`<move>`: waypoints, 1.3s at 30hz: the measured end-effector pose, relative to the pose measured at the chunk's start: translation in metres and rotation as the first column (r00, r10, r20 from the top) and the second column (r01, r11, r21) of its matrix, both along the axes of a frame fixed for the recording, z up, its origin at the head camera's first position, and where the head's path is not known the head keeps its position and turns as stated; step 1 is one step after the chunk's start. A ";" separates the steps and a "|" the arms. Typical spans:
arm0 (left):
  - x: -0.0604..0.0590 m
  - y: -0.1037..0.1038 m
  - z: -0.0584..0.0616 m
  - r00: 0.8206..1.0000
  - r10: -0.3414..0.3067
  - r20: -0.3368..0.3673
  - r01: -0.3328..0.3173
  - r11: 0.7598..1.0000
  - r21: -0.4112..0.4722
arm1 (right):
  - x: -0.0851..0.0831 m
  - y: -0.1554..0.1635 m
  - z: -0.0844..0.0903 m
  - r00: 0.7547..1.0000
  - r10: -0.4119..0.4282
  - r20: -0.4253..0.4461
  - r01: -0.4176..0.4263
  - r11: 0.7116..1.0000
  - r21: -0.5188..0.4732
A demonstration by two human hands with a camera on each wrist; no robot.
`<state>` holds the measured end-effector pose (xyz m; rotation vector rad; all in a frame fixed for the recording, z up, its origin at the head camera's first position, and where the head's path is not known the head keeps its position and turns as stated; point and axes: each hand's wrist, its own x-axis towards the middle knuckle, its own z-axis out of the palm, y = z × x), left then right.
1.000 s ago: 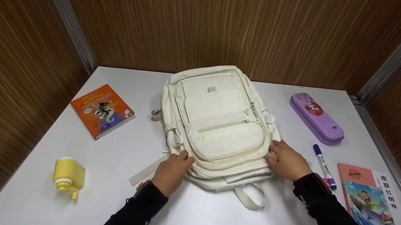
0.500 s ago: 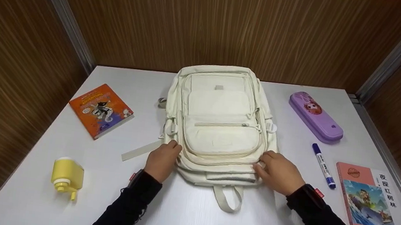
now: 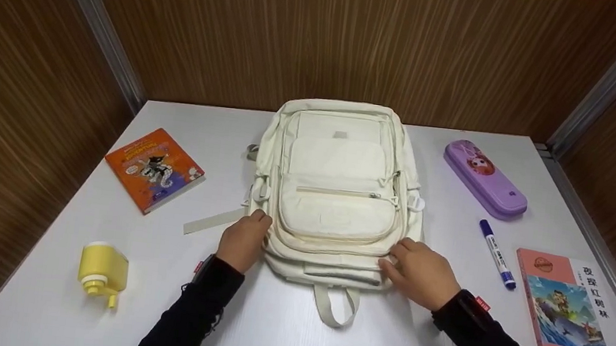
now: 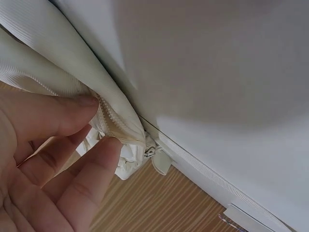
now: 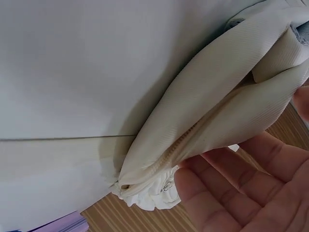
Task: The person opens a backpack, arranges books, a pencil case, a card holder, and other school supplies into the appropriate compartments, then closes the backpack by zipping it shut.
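A cream backpack (image 3: 338, 211) lies front side up on the white table, its top toward the back panel and its grab loop (image 3: 336, 310) toward the person. My left hand (image 3: 243, 241) grips the bag's lower left side; in the left wrist view the thumb and fingertips (image 4: 107, 147) pinch the fabric by a zipper. On the lower right side my right hand (image 3: 424, 273) holds the other edge, the thumb on the front and the fingers (image 5: 222, 179) along the side, as the right wrist view shows. A grey strap (image 3: 214, 221) sticks out left of the bag.
An orange book (image 3: 156, 170) and a yellow pencil sharpener (image 3: 103, 268) with a crank are on the left. Along the right lie a purple pencil case (image 3: 487, 182), a blue-capped marker (image 3: 497, 254) and a pink-and-white book (image 3: 575, 319). Wood-grain panels (image 3: 323, 35) enclose the table.
The backpack has turned from a slant to nearly straight, its lower end swinging left. Both hands have moved left with it. The other objects stay put.
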<state>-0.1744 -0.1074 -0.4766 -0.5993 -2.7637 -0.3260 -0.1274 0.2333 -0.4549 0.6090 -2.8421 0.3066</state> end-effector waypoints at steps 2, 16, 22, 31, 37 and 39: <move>-0.001 -0.001 0.000 1.000 0.002 0.012 -0.002 1.000 0.006 | -0.001 -0.002 0.001 0.999 0.037 -0.029 -0.037 0.999 0.005; 0.001 -0.009 -0.002 0.997 -0.046 -0.066 0.047 0.999 0.024 | -0.018 -0.030 0.007 0.913 0.381 -0.143 -0.376 0.925 0.063; 0.001 -0.016 -0.006 0.994 -0.021 -0.110 0.024 0.999 0.033 | -0.026 -0.041 0.010 0.899 0.410 -0.151 -0.399 0.911 0.102; -0.009 -0.029 0.001 0.981 0.184 0.055 -0.192 0.961 0.197 | -0.032 -0.039 0.026 0.918 0.382 -0.106 -0.380 0.924 0.041; -0.029 -0.045 0.016 0.873 0.349 0.340 -0.459 0.823 0.334 | -0.036 -0.038 0.038 0.911 0.380 -0.158 -0.381 0.924 0.026; -0.036 -0.052 0.019 0.840 0.395 0.372 -0.518 0.789 0.330 | -0.037 -0.039 0.042 0.906 0.379 -0.187 -0.381 0.924 0.022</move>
